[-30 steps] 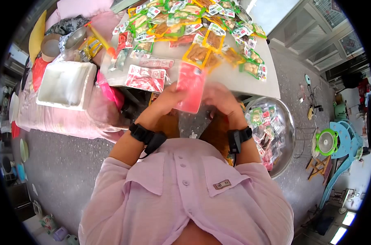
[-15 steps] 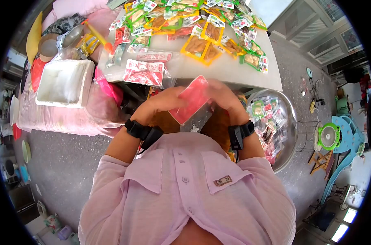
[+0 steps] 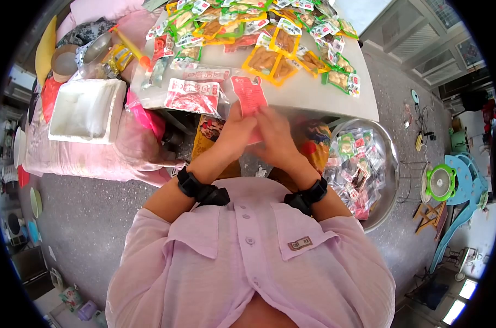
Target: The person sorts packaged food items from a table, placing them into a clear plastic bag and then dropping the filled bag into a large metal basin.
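Observation:
A flat pink-red food packet (image 3: 249, 94) with pale print stands between my hands at the table's front edge. Its lower part is mostly covered by fingers. My left hand (image 3: 238, 133) is closed around its left side. On the other side, my right hand (image 3: 273, 131) grips the packet with closed fingers, slightly smeared by motion. A clear plastic bag with red print and red contents (image 3: 192, 97) lies on the table just left of the packet, with another red-printed bag (image 3: 207, 74) behind it.
Many yellow- and green-edged food packets (image 3: 269, 57) cover the back of the pale table (image 3: 308, 101). A large metal basin (image 3: 387, 188) of small packets stands at my right. To the left, a white foam box (image 3: 86, 112) sits on a pink cloth (image 3: 95, 161).
The pink-red packet has turned from slanting to nearly upright and moved slightly away from me. My hands have come closer together, with both forearms angled inward.

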`<state>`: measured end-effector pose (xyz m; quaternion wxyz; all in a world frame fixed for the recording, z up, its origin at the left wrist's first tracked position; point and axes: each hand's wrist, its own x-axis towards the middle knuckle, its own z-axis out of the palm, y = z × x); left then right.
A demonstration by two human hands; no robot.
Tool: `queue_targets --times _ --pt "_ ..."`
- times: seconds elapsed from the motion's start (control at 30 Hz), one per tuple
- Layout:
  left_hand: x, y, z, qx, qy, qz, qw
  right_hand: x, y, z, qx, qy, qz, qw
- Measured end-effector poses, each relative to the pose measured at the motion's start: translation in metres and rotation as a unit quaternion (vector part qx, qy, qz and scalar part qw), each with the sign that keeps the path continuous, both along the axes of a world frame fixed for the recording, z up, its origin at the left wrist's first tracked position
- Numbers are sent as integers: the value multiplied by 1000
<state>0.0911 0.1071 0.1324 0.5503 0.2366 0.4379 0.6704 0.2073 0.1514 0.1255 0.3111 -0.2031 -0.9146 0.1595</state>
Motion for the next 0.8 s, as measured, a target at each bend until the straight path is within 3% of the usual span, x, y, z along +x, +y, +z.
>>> queue_targets --times 0.07,0.17,0.27,0.3,0.33,0.37,0.4,0.47,0.63,0.73,0.8 --pt "-2 3 -2 11 -16 -45 999 3 3 4 99 -47 -57 992" --pt "-13 7 10 23 -13 -156 987 3 21 -6 -44 19 22 999" --pt "-23 4 -1 -51 153 -117 980 11 22 -11 -213 119 -59 968" --pt "-27 5 -3 -31 351 -53 935 14 15 5 -348 179 -104 914" --pt "-32 6 -5 -8 532 14 847 15 16 3 -429 225 -123 866" --pt "-37 7 -8 15 689 81 720 15 19 -2 -507 267 -139 808" --pt "-42 9 -12 -4 706 84 703 15 23 -6 -578 306 -154 740" --pt "-49 15 -23 -40 738 88 668 14 29 -13 -618 350 -121 694" --pt "-60 26 -44 -81 730 71 675 5 39 -23 -707 438 -40 553" --pt "-64 27 -42 -63 688 99 716 3 41 -20 -721 410 -51 556" --pt "-64 25 -34 -42 661 112 741 1 43 -21 -748 398 -1 531"
